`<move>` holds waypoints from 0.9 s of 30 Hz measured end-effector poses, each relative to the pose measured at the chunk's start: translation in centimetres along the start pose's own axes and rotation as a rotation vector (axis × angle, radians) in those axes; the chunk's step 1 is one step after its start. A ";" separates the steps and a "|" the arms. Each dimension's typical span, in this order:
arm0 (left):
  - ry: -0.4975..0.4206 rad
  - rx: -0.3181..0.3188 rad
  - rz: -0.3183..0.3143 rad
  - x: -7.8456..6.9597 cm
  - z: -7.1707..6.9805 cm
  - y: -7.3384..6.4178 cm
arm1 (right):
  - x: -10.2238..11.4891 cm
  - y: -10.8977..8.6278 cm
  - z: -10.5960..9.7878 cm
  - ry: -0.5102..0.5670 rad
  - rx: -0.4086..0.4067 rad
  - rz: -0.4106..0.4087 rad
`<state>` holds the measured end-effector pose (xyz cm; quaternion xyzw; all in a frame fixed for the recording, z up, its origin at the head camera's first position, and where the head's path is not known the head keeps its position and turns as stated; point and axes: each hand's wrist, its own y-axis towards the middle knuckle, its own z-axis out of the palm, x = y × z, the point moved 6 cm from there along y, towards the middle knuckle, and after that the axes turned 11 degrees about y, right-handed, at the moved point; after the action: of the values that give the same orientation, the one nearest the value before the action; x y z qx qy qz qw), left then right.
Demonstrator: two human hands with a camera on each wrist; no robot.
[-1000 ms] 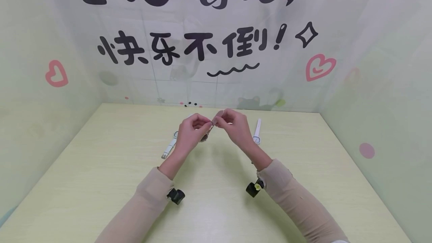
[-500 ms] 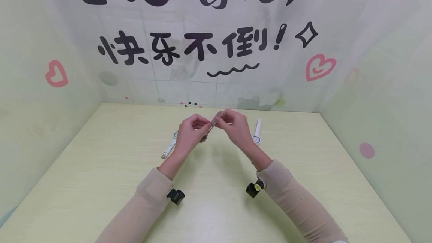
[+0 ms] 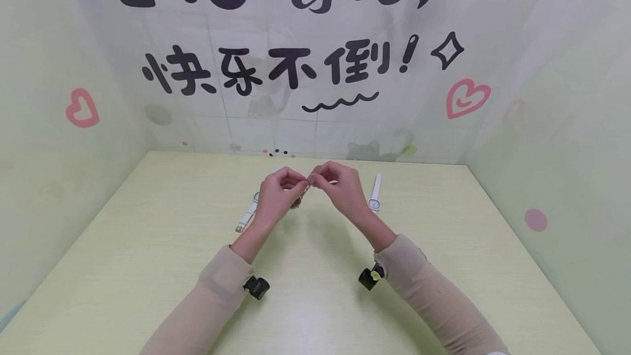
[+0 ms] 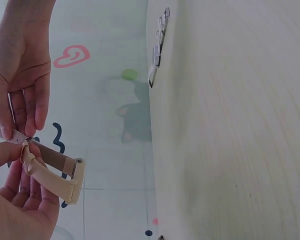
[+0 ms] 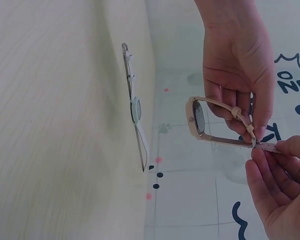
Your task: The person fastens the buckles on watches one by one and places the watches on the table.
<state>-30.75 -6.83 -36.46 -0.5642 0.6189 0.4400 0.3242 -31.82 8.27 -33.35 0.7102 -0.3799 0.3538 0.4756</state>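
Above the table, both hands hold a beige wristwatch [image 5: 221,142], its strap bent into a loop. My left hand [image 3: 278,193] pinches the strap at the buckle, where a small metal pin shows in the right wrist view. My right hand [image 3: 343,185] pinches the strap's free end [image 4: 17,137], which has holes and meets the buckle. The watch case [image 5: 194,119] hangs away from the fingers. Fingers cover much of the watch in the head view. Whether the pin sits in a hole I cannot tell.
One white watch [image 3: 247,216] lies on the table [image 3: 305,300] beside the left hand, partly hidden by it. Another white watch [image 3: 375,197] lies right of the right hand. A printed cloth wall [image 3: 236,136] stands behind the table.
My right hand has shifted slightly left and the strap end beyond its fingers shows less. The left hand keeps its hold, almost still. Both white watches lie where they were.
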 end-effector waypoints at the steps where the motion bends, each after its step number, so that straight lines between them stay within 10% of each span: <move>1: 0.001 -0.001 0.000 0.0 0.0 0.0 | 0.0 0.0 0.0 -0.004 0.000 0.001; 27: 0.007 0.066 0.007 -0.1 0.0 -0.3 | -0.3 -0.2 0.1 -0.034 -0.035 0.007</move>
<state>-30.42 -6.79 -36.47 -0.5527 0.6362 0.4182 0.3390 -31.76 8.32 -33.78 0.7061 -0.3967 0.3366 0.4803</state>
